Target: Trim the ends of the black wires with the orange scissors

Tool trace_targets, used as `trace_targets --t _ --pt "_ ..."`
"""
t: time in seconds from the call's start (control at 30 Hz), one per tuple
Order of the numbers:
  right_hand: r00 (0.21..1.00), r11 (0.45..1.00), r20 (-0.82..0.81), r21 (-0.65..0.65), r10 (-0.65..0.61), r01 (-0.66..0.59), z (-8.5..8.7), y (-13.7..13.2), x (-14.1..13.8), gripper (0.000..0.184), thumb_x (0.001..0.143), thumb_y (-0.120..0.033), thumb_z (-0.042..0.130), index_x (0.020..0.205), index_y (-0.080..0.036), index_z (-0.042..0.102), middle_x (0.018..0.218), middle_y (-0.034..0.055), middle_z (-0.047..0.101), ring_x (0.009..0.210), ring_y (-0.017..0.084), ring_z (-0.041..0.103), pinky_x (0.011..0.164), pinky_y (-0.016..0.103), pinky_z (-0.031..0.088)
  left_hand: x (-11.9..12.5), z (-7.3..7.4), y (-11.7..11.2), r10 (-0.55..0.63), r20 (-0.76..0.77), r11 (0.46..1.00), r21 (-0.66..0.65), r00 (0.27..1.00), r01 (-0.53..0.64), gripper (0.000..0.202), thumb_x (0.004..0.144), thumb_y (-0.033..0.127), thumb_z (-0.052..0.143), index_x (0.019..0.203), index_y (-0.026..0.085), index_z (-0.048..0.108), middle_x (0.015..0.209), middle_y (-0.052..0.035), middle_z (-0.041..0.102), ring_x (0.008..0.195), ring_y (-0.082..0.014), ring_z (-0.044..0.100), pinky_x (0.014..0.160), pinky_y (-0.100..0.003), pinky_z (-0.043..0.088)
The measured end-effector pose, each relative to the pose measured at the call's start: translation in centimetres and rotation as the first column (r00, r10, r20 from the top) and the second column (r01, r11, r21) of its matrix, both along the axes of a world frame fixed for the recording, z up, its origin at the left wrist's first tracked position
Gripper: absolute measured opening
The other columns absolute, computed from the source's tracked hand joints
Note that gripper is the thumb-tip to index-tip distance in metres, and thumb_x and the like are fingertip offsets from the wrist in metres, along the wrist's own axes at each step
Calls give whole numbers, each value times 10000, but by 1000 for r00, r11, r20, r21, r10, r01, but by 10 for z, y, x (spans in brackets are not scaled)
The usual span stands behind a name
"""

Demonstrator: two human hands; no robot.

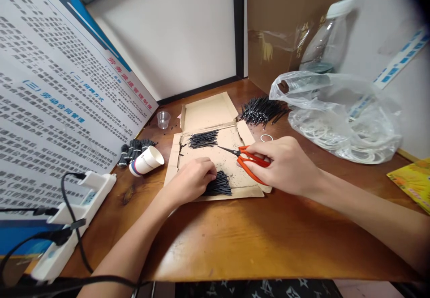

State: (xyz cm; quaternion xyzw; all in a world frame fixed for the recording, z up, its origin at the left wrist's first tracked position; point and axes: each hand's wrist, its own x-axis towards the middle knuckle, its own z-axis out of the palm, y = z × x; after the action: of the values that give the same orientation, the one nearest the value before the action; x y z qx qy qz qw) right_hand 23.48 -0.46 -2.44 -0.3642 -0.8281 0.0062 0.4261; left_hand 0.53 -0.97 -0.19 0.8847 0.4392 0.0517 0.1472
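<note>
"So, how is everything arranged?"

"A wooden table (282, 244) carries flattened cardboard (210, 110), the clock's centre with twelve farthest away, apparently laid to catch dark scraps (182, 148). At four, the right hand (285, 163) wraps thumb and fingers around red-handled snips (239, 153), points angled toward ten, just beside the far bundle of black strands (203, 139) at eleven. At seven, the left hand (195, 177) curls its fingers together over the near bundle (221, 185) at six, seemingly steadying it; whether they pinch, I cannot tell."

"And room to move?"

"Wood runs between the forearms (363, 199) to the table's edge. A plastic bag (339, 114) limits three o'clock, the black pile (262, 111) two, a paper cup (148, 161) nine. Bare cardboard separates the bundles."
</note>
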Motion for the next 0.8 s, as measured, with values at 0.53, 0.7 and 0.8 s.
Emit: trace_targets --t 0.53,0.7,0.8 --pt "998 997 -25 -61 55 -57 5 -1 0 171 778 -234 570 682 -129 664 461 -28 484 402 70 335 438 241 278 -1 14 -4 128 377 990 8 917 -141 127 934 156 432 926 165 558 706 15 569 623 -95 495 584 -207 393" --pt "997 994 -28 -80 72 -74 6 -2 1 179 786 -246 571 706 -123 673 461 -24 496 400 72 345 438 250 273 2 14 -6 112 399 993 -2 910 -121 186 966 196 389 914 160 564 655 20 552 534 -75 456 527 -194 373" --pt "995 991 -16 -91 97 -98 6 -3 1 180 795 -249 562 719 -131 676 458 -26 496 397 74 347 437 258 260 3 14 -7 110 426 994 -25 898 -110 167 961 186 393 927 163 555 657 21 556 524 -70 455 517 -185 383"
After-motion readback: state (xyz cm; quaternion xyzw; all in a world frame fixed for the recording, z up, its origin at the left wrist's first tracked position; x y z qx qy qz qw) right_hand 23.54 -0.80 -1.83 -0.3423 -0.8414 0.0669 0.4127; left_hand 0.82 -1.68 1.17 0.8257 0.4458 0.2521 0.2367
